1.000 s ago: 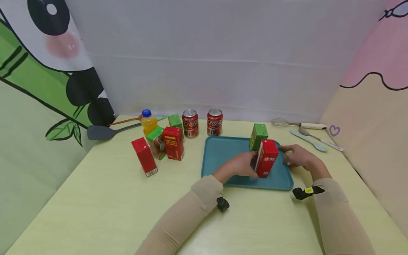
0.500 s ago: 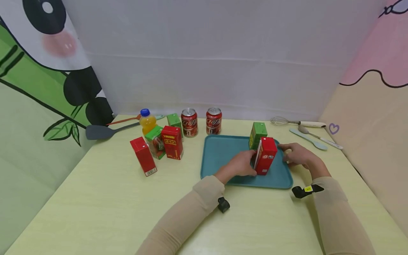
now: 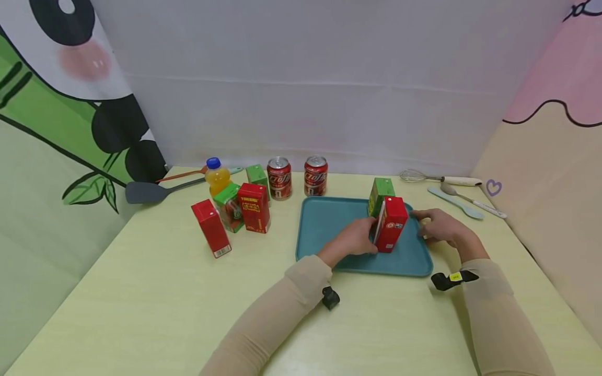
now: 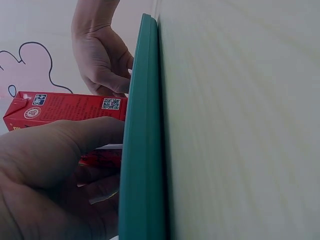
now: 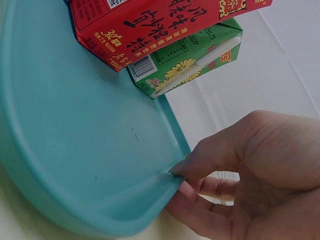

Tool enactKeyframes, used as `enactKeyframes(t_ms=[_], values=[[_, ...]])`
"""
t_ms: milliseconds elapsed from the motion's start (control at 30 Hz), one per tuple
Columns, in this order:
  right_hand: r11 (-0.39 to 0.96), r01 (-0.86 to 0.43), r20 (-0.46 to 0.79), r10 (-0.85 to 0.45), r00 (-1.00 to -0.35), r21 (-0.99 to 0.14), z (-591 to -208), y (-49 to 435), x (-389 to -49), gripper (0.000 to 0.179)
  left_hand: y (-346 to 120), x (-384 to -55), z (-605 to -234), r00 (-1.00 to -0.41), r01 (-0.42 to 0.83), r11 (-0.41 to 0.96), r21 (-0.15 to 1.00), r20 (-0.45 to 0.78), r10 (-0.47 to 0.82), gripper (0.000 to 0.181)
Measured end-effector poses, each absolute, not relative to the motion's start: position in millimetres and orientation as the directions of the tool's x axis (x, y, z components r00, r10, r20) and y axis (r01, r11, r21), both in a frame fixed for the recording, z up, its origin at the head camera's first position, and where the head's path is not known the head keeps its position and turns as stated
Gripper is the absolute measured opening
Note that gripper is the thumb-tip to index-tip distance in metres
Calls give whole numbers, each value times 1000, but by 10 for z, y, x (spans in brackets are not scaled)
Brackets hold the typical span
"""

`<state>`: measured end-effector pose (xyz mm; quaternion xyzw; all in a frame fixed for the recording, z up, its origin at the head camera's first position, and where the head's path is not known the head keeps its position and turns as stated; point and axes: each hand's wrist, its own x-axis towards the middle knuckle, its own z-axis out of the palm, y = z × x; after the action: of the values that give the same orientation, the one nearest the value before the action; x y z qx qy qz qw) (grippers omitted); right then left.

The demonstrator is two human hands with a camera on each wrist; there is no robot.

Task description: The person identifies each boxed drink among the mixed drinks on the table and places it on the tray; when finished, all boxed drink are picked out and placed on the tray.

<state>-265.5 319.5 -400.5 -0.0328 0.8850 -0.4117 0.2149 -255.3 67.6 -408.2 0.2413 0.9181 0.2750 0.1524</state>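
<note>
A red drink carton [image 3: 393,225] stands upright on the right part of a teal tray [image 3: 320,216]. My left hand [image 3: 354,237] grips this carton from its left side; in the left wrist view the thumb lies along the red carton [image 4: 75,107] and the other fingers are partly hidden. Right behind it stands a green drink carton [image 3: 376,197], also on the tray. At the tray's right edge, my right hand [image 3: 439,228] pinches the rim, and in the right wrist view its thumb presses inside the tray [image 5: 110,145] with fingers outside.
To the left stand two red cartons [image 3: 211,230], two green cartons [image 3: 229,206] and an orange juice bottle [image 3: 217,177]. Two cola cans [image 3: 279,178] are behind the tray. A spatula [image 3: 146,193] lies far left; a whisk [image 3: 437,179] and spoons [image 3: 455,202] lie back right.
The red carton on the tray has slid slightly back toward the green one, my left hand moving with it. My right hand stays at the tray's rim. The view has shifted a little.
</note>
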Motion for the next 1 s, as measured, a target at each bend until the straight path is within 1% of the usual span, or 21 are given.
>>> enactKeyframes(t_ms=[633, 800, 933, 1000], values=[[668, 119, -358, -232, -904, -735, -4025, 3226, -2675, 69, 673, -2555, -4063, -841, 351, 739, 575, -155, 519, 70], [665, 124, -360, -230, -904, -736, -4024, 3227, -2674, 68, 614, -2586, -4062, -824, 336, 688, 644, -153, 546, 74], [662, 120, -356, -234, -905, -740, -4021, 3219, -2669, 68, 521, -2630, -4036, -818, 260, 636, 726, -185, 545, 77], [660, 119, -355, -236, -905, -742, -4016, 3219, -2668, 68, 464, -2646, -4007, -825, 238, 622, 746, -183, 535, 77]])
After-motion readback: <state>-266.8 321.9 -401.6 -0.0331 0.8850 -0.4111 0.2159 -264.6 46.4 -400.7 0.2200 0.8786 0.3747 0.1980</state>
